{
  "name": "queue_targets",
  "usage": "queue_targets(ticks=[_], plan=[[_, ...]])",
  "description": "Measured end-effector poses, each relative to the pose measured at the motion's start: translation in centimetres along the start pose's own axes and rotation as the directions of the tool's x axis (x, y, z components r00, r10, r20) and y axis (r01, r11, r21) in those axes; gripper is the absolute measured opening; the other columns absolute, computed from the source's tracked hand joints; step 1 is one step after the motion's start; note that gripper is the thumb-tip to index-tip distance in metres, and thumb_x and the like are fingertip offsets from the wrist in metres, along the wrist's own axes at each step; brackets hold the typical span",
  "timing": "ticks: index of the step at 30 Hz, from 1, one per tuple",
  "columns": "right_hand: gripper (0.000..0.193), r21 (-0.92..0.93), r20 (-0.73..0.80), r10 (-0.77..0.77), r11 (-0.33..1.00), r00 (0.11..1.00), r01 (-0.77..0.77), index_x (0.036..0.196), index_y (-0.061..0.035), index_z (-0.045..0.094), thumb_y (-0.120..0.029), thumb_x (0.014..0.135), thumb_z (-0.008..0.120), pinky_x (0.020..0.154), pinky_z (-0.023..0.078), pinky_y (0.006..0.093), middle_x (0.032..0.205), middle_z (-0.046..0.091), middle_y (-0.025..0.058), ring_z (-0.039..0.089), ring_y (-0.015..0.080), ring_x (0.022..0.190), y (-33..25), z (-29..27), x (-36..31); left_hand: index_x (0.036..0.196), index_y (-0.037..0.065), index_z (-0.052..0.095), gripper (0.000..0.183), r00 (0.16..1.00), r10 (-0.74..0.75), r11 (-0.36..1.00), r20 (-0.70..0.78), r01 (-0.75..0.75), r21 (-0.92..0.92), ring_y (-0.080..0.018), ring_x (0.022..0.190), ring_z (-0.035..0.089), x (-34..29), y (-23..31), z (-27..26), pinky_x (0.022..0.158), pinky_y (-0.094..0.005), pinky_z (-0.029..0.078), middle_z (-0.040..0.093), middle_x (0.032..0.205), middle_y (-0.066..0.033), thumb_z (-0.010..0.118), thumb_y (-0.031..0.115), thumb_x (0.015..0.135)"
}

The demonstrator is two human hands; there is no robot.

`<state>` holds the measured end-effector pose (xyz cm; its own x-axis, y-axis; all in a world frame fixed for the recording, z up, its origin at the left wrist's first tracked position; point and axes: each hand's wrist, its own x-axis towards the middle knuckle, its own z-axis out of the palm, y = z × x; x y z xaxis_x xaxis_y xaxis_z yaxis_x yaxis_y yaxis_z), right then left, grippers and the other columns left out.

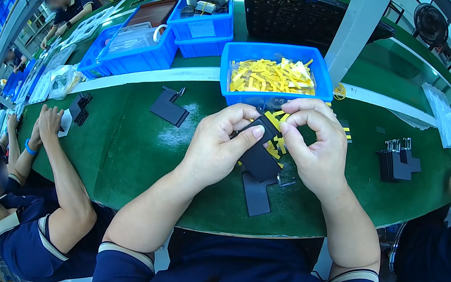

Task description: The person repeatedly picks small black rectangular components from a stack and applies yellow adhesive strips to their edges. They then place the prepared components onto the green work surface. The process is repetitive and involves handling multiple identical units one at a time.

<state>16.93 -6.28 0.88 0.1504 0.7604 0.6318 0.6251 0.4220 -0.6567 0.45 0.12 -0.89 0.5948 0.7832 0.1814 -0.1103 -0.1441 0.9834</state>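
Observation:
My left hand [216, 145] is closed around a flat black plastic part [261, 160], its thumb pressed on the upper face. My right hand [319, 148] pinches a small yellow strip [283, 125] at the upper end of that part. Several loose yellow strips [275, 150] lie on the green table just beyond, partly hidden by the hands. Below the held part, another black L-shaped part [255, 197] rests on the table. Just past my hands stands a blue bin [226, 63] with a heap of yellow strips [275, 76] in it.
One black part [169, 107] lies to the left, beside whitish powder; stacked black parts [398, 163] are on the right. Blue crates [140, 51] and a grey post [360, 33] stand farther back. Co-workers sit on both sides, one with hands [49, 125] at the table's left.

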Motion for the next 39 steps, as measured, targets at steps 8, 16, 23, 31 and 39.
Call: queue_targets(ticks=[8,16,23,31,39], plan=[[0.007,-0.093,-0.042,-0.095,0.992,0.995,0.091,0.072,-0.0014,0.056,-0.003,0.072,0.063,0.076,0.045,0.0350,0.087,0.061,0.0103,0.059,0.0258,0.083,0.4,0.2,-0.2,0.097,0.000,0.055,0.012,1.000,0.009,1.000,-0.017,-0.009,0.021,-0.0037,0.073,0.055,0.0,0.0,0.2,0.065,-0.0205,0.045,0.064,0.080,-0.0020,0.057,0.008,0.087],[0.009,-0.094,-0.039,-0.087,0.992,0.995,0.083,0.074,-0.0022,0.056,-0.004,0.070,0.064,0.076,0.044,0.0363,0.088,0.059,0.0112,0.058,0.0269,0.085,0.5,0.5,-0.3,0.096,-0.001,0.055,0.013,1.000,0.020,0.998,-0.018,-0.019,0.059,-0.0046,0.073,0.056,-0.1,-0.1,0.1,0.065,-0.0213,0.045,0.065,0.080,-0.0033,0.057,0.008,0.087],[0.010,-0.026,-0.009,-0.021,0.999,1.000,0.021,0.076,-0.0003,0.059,-0.007,0.071,0.065,0.077,0.045,0.0350,0.089,0.060,0.0112,0.059,0.0261,0.085,0.6,0.7,-0.4,0.101,-0.001,0.051,0.015,0.998,-0.006,0.996,0.057,0.000,0.092,-0.0073,0.082,0.058,-0.2,0.3,0.0,0.071,-0.0207,0.045,0.064,0.089,-0.0060,0.055,0.006,0.089],[0.011,0.095,0.038,0.094,0.991,0.995,-0.097,0.072,0.0005,0.060,-0.008,0.073,0.067,0.072,0.047,0.0308,0.085,0.062,0.0100,0.061,0.0211,0.078,0.7,0.9,-0.4,0.100,-0.001,0.054,0.015,0.997,0.065,0.954,0.041,-0.075,0.292,-0.0057,0.078,0.056,-0.4,1.0,0.5,0.069,-0.0210,0.044,0.064,0.087,-0.0041,0.058,0.006,0.087],[0.010,0.136,0.090,0.108,0.983,0.990,-0.120,0.072,0.0000,0.060,-0.007,0.074,0.066,0.073,0.047,0.0311,0.085,0.063,0.0097,0.061,0.0209,0.080,0.3,0.5,0.0,0.103,-0.001,0.055,0.018,0.982,0.184,0.910,0.035,-0.184,0.371,-0.0070,0.077,0.059,-0.7,1.3,1.0,0.069,-0.0217,0.046,0.066,0.085,-0.0048,0.058,0.007,0.087]])
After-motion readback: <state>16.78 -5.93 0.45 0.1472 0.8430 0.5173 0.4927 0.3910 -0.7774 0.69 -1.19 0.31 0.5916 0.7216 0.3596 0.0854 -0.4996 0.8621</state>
